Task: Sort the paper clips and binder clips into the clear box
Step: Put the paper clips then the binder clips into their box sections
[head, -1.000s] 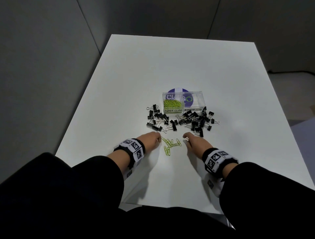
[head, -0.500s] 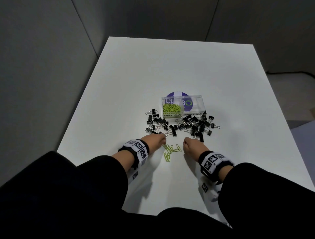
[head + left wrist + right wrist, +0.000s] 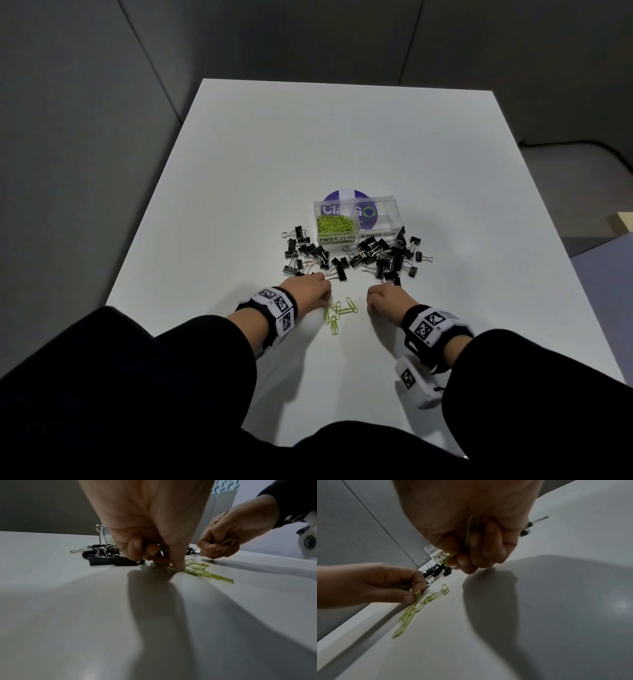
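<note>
Pinching paper clips (image 3: 337,313), both hands near table (image 3: 342,137) front edge

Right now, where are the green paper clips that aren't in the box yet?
In the head view, the loose green paper clips lie on the white table between the left hand and right hand, nearer than the black binder clips.

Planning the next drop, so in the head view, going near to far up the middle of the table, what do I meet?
Loose paper clips → binder clips → clear box → purple disc.
</note>
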The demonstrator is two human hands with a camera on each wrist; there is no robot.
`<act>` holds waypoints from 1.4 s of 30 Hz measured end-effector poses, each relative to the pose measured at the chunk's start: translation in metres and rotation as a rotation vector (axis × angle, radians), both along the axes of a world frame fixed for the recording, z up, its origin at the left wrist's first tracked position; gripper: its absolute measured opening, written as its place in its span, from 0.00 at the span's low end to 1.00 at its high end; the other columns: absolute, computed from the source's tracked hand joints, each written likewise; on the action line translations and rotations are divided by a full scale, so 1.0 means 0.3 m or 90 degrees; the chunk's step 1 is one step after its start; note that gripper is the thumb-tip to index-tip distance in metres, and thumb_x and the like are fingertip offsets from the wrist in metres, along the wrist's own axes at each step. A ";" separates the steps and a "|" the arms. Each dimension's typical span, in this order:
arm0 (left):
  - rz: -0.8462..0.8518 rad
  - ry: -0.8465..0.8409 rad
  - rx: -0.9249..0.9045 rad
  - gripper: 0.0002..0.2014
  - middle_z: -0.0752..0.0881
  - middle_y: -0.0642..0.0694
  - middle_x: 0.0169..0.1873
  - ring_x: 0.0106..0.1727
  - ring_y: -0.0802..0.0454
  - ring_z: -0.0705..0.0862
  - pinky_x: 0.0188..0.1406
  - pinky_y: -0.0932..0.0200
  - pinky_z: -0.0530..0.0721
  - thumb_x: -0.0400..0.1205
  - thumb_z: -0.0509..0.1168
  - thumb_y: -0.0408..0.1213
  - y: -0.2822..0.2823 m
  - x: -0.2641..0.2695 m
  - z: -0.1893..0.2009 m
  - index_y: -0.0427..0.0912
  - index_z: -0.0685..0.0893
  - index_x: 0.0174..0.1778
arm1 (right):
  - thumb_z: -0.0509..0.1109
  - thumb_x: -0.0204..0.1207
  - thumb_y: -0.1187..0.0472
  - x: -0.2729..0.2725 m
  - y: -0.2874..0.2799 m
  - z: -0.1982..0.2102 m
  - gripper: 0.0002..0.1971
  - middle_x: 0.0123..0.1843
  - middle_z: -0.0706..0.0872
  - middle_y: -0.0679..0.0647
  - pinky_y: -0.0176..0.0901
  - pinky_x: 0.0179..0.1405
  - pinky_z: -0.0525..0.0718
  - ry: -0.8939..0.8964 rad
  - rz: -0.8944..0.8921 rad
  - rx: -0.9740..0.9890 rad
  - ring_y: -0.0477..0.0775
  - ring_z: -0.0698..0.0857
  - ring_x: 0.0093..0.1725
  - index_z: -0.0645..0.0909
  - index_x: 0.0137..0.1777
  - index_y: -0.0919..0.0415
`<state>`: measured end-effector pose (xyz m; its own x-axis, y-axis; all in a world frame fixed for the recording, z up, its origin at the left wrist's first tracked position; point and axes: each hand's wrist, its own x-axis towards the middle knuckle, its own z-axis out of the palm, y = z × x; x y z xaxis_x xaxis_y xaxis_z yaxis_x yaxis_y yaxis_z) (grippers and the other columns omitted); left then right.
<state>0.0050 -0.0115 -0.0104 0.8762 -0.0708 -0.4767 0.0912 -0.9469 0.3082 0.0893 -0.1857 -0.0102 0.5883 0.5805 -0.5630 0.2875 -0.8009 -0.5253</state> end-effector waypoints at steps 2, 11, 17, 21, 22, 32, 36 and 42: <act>0.027 0.009 -0.027 0.07 0.82 0.42 0.57 0.55 0.46 0.80 0.53 0.54 0.77 0.83 0.59 0.38 0.009 -0.001 0.000 0.40 0.79 0.51 | 0.55 0.79 0.66 0.002 0.002 -0.004 0.16 0.32 0.73 0.57 0.43 0.34 0.66 0.004 -0.011 0.010 0.54 0.71 0.36 0.67 0.28 0.62; 0.099 0.026 -0.048 0.16 0.78 0.38 0.64 0.65 0.43 0.77 0.66 0.53 0.73 0.87 0.51 0.34 0.048 -0.029 0.004 0.36 0.77 0.67 | 0.62 0.81 0.55 -0.036 0.029 -0.014 0.10 0.46 0.83 0.61 0.45 0.44 0.74 -0.087 0.057 -0.046 0.58 0.80 0.47 0.76 0.46 0.63; 0.148 0.038 -0.093 0.16 0.77 0.37 0.64 0.66 0.42 0.76 0.68 0.55 0.72 0.85 0.52 0.30 0.051 -0.052 0.003 0.34 0.77 0.67 | 0.54 0.84 0.64 -0.045 0.014 -0.018 0.10 0.45 0.85 0.63 0.44 0.44 0.74 -0.076 0.027 0.011 0.66 0.85 0.51 0.77 0.49 0.65; 0.168 0.033 -0.104 0.12 0.79 0.36 0.56 0.57 0.42 0.79 0.57 0.54 0.75 0.84 0.52 0.27 0.038 -0.059 0.012 0.32 0.79 0.56 | 0.53 0.85 0.58 -0.049 0.016 -0.008 0.14 0.56 0.86 0.62 0.47 0.52 0.77 -0.110 0.030 -0.015 0.62 0.83 0.56 0.77 0.59 0.66; 0.171 0.029 -0.109 0.09 0.79 0.37 0.50 0.51 0.43 0.78 0.51 0.54 0.74 0.84 0.52 0.28 0.034 -0.064 0.019 0.34 0.78 0.51 | 0.54 0.85 0.56 -0.054 0.022 -0.008 0.15 0.57 0.86 0.62 0.47 0.53 0.77 -0.120 0.033 -0.030 0.62 0.83 0.56 0.76 0.60 0.65; 0.189 0.007 -0.067 0.16 0.75 0.42 0.35 0.39 0.46 0.73 0.41 0.56 0.69 0.86 0.49 0.42 0.057 -0.112 0.027 0.37 0.69 0.35 | 0.67 0.76 0.49 -0.127 0.105 -0.036 0.17 0.56 0.84 0.59 0.47 0.49 0.76 -0.119 0.059 -0.073 0.61 0.82 0.55 0.73 0.55 0.61; 0.181 0.031 -0.033 0.23 0.73 0.49 0.28 0.37 0.46 0.75 0.39 0.56 0.70 0.86 0.46 0.54 0.071 -0.126 0.013 0.44 0.66 0.28 | 0.62 0.81 0.55 -0.121 0.126 -0.034 0.07 0.55 0.85 0.61 0.48 0.50 0.76 -0.107 0.075 -0.076 0.62 0.82 0.55 0.71 0.48 0.59; 0.177 0.059 -0.074 0.15 0.83 0.41 0.61 0.61 0.43 0.80 0.58 0.54 0.75 0.87 0.50 0.40 0.065 -0.121 0.026 0.38 0.78 0.61 | 0.57 0.83 0.56 -0.103 0.110 -0.029 0.12 0.55 0.84 0.64 0.44 0.44 0.72 -0.126 0.120 -0.074 0.63 0.82 0.54 0.74 0.57 0.65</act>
<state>-0.0312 0.0079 -0.0025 0.8225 0.1068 -0.5587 0.3746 -0.8408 0.3908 0.0584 -0.1526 -0.0187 0.5812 0.6285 -0.5169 0.5247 -0.7750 -0.3523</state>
